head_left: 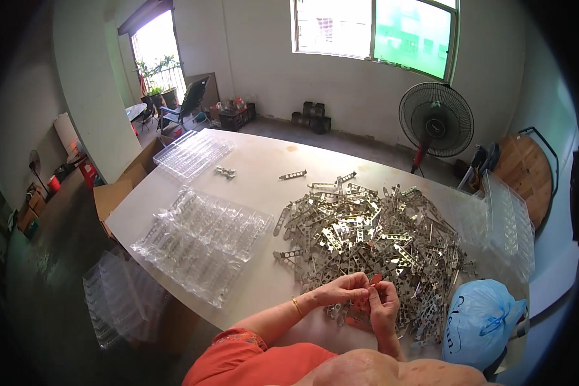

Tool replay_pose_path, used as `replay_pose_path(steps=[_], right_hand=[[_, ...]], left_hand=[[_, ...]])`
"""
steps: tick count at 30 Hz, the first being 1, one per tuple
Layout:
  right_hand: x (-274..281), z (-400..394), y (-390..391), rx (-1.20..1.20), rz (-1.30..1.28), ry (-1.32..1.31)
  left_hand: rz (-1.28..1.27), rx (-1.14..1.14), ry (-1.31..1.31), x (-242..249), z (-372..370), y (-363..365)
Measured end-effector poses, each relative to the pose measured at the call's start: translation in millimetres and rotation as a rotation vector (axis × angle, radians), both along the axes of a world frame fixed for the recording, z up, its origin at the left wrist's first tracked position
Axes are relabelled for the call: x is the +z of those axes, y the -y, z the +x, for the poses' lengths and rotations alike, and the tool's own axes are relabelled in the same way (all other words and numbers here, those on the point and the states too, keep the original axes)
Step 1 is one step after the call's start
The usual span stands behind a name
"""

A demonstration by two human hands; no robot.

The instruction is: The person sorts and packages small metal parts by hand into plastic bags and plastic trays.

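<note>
My left hand [346, 289] and my right hand [384, 309] meet at the near edge of a large heap of perforated metal strips [360, 231]. Fingers of both hands are pinched together on a small flat metal strip [376, 278] that looks reddish; its tip shows above the fingertips. The rest of it is hidden by the fingers. More reddish-looking metal strips [360, 316] lie below the hands, between the wrists. A few loose strips [293, 175] lie apart at the heap's far side.
Clear plastic trays [206, 241] lie on the left of the white table [264, 151], with a wire-like rack [193, 153] behind them. A tied blue bag [482, 321] sits at the right. More trays [505, 222] stand at the right edge. A fan [436, 122] stands beyond.
</note>
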State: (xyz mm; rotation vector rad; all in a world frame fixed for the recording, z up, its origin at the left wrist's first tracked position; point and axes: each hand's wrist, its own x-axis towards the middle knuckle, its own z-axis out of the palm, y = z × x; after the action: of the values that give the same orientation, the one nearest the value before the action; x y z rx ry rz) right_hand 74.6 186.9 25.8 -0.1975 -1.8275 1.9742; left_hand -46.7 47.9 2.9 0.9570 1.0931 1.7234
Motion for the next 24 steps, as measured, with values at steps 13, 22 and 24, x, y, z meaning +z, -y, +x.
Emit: replay_pose_path(steps=[13, 22, 24], right_hand=[[11.1, -3.7, 3.4, -0.193, -0.010, 0.011], [-4.6, -2.2, -6.6, -0.213, 0.539, 0.065], [-9.5, -3.8, -7.8, -0.221, 0.612, 0.061]], left_hand=[[-0.107, -0.026, -0.083, -1.1, 5.0, -4.8], [-0.179, 0.048, -0.151, 10.9, 14.0, -4.8], [-0.186, 0.072, -0.187, 9.7, 15.0, -5.1]])
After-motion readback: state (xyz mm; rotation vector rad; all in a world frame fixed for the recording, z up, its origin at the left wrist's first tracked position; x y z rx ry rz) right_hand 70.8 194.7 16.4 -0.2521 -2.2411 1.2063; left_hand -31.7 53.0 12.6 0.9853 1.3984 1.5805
